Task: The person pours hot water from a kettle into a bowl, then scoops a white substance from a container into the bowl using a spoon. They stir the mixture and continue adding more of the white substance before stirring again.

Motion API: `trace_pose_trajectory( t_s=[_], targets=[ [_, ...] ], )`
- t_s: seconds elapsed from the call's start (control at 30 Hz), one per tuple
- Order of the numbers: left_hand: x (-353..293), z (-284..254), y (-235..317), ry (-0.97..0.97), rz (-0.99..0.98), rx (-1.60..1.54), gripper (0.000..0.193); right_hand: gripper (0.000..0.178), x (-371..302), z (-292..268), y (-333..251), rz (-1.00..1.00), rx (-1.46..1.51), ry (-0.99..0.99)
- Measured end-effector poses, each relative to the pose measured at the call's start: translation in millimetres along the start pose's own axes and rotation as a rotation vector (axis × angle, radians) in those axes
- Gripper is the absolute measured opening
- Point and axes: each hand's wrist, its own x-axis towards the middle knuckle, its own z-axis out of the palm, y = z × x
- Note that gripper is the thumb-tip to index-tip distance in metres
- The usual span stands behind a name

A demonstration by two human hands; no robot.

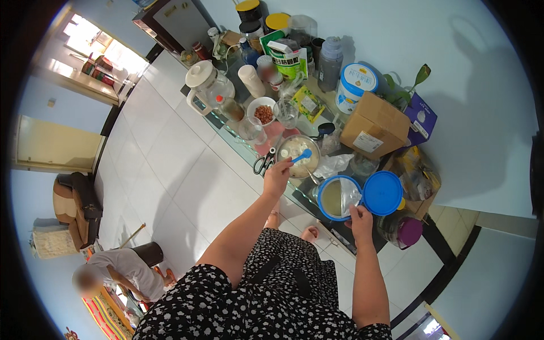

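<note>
My left hand (277, 177) pinches the handle of a small blue scoop (303, 156). The scoop is over a metal bowl (317, 161) that holds something whitish and lumpy, with a utensil handle leaning out of it. Beside the bowl stands an open tub with a blue rim (320, 201) and pale contents, which look like powder. At the tub's near right edge, my right hand (361, 224) has its fingers closed on the tub's partly peeled foil seal (350, 195). A round blue lid (382, 193) lies to the right of the tub.
Black-handled scissors (264, 162) lie left of the bowl. Behind are a bowl of reddish nuts (263, 114), a glass kettle (211, 85), a cardboard box (375, 124) and a purple-lidded jar (409, 231). Another person (127, 272) is bent over at the lower left.
</note>
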Motion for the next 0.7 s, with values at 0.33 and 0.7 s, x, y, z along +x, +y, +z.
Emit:
trace_pose_trajectory(
  t_s=[0.33, 0.7],
  targets=[
    [-8, -27, 21, -0.113, -0.155, -0.306, 0.022, 0.027, 2, -2, 4, 0.036, 0.022, -0.027],
    [-63, -6, 106, -0.41, 0.492, 0.345, 0.02, 0.027, 7, -4, 15, -0.033, -0.002, -0.02]
  ],
)
